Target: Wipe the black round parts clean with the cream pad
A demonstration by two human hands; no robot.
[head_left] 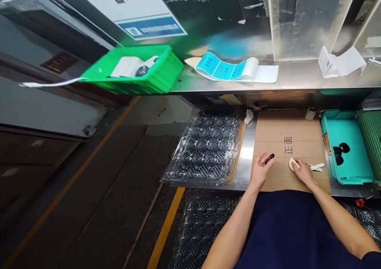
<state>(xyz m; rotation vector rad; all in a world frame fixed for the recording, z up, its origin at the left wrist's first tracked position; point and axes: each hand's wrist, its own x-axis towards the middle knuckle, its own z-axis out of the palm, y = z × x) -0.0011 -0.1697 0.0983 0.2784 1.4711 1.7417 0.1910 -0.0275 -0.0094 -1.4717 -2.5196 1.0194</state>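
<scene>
My left hand is raised over the left part of the cardboard sheet, its fingers closed on a small black part. On the sheet's right side, my right hand grips a round cream-coloured pad between thumb and fingers. A white crumpled cloth lies just to the right of my right hand. Black characters are written on the cardboard between and above both hands.
Clear plastic trays are stacked left of the cardboard. A teal bin with several black round parts stands at the right. On the shelf above are a green bin and a label roll.
</scene>
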